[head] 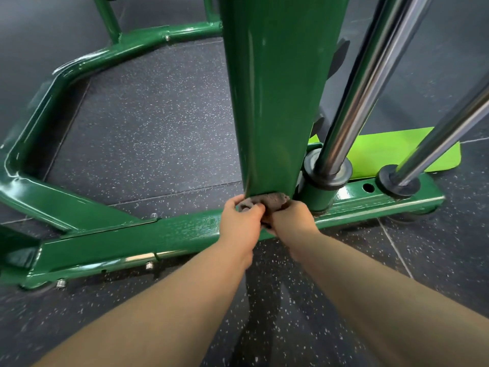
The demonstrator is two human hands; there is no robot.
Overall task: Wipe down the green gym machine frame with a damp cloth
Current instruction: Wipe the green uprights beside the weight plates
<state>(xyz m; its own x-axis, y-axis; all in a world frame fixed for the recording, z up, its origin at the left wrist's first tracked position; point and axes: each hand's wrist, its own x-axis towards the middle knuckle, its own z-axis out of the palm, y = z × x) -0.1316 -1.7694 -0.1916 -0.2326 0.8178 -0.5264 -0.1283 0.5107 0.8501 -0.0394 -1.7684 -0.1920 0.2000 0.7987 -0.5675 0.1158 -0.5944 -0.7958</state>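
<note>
The left hand (pixel 242 221) and right hand (pixel 291 218) grip the cloth (pixel 274 200) with curled fingers (pixel 254 208) at the foot of the green post (pixel 275 102). The post wipe looks about done. The base bar (pixel 158 234) likely comes next.

Gym, green machine frame (pixel 275 96), chrome guide rods (pixel 362 83), speckled rubber floor (pixel 148 133)

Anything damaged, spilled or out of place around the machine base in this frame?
Nothing stands out. The left hand and right hand hold the cloth against the foot of the green post; the base beam looks intact, with only a dull, dusty patch beside the hands. No spill shows on the floor.
</note>
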